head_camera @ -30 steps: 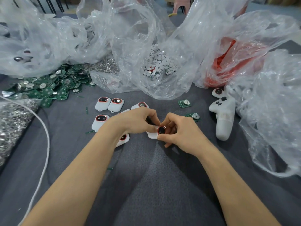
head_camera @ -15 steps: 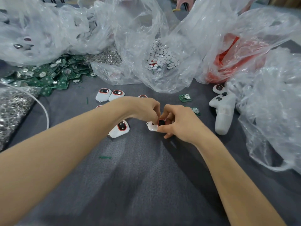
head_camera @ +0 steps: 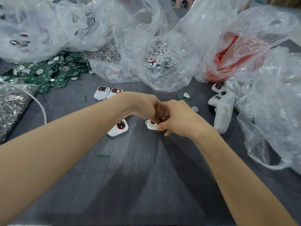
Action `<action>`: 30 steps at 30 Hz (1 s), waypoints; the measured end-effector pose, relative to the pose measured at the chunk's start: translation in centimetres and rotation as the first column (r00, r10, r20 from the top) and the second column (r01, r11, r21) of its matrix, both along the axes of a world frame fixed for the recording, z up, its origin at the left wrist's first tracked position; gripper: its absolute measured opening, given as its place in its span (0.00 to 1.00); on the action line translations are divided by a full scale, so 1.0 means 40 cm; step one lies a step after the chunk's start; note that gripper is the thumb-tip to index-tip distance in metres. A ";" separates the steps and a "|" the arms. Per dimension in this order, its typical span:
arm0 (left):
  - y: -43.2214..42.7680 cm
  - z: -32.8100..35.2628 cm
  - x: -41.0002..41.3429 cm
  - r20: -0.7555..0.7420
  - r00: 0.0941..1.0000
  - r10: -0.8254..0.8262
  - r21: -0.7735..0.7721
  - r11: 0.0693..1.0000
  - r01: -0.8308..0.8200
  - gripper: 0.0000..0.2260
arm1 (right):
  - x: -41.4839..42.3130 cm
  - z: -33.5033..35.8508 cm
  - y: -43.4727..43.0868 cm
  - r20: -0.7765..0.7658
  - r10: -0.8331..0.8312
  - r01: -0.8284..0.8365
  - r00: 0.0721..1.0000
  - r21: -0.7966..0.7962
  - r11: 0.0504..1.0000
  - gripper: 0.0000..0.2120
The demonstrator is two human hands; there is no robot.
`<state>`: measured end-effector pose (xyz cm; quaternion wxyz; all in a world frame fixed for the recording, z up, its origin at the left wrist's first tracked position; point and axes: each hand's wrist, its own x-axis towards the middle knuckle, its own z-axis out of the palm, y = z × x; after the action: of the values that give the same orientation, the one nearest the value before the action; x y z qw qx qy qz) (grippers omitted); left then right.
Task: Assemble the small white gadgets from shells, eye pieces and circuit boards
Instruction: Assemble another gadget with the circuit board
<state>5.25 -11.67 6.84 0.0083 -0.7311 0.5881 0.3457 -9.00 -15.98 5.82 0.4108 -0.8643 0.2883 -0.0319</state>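
**Both hands pinch one white shell at mid-bench**

The left hand (head_camera: 147, 106) and the right hand (head_camera: 180, 119) meet over the grey cloth-covered bench (head_camera: 138, 176). Between them they hold a small white plastic shell (head_camera: 151, 125) just above the cloth. The grip of each hand is closed on it, the fingers curled round its upper end. A dark oval eye piece with a red rim (head_camera: 161, 120) shows between the fingertips, at the shell's top. Whether it is seated cannot be told.

Just left of the shell, a finished white gadget with a red-ringed dark eye (head_camera: 119, 127) lies partly under the left wrist. Two more finished white gadgets (head_camera: 101, 92) lie side by side farther back. A heap of green circuit boards (head_camera: 45, 72) sits at the back left. One loose green circuit board (head_camera: 184, 96) lies beyond the right hand. A white pistol-shaped controller (head_camera: 222, 111) lies to the right. Behind, a clear plastic bag of small white discs (head_camera: 160, 57) stands open beside a clear bag of orange-red parts (head_camera: 236, 54).
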 end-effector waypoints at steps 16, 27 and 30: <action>0.072 -0.035 -0.013 -0.398 0.891 0.220 -0.163 0.938 -0.305 0.04 | -0.070 -0.063 -0.016 0.271 -0.130 0.084 0.954 0.175 0.981 0.12; 0.124 -0.098 -0.107 -0.493 0.830 0.262 -0.399 0.779 -0.483 0.06 | -0.074 -0.049 -0.017 0.292 -0.148 0.168 0.945 -0.042 0.985 0.09; 0.125 -0.110 -0.112 -0.497 0.833 0.242 -0.448 0.751 -0.486 0.07 | -0.064 -0.058 -0.010 0.378 -0.271 0.318 0.885 -0.066 0.946 0.08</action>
<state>0.78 -6.68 2.45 -0.3973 -0.7143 0.4930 0.2981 -11.57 -16.36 3.49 0.3919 -0.8136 0.3328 -0.2715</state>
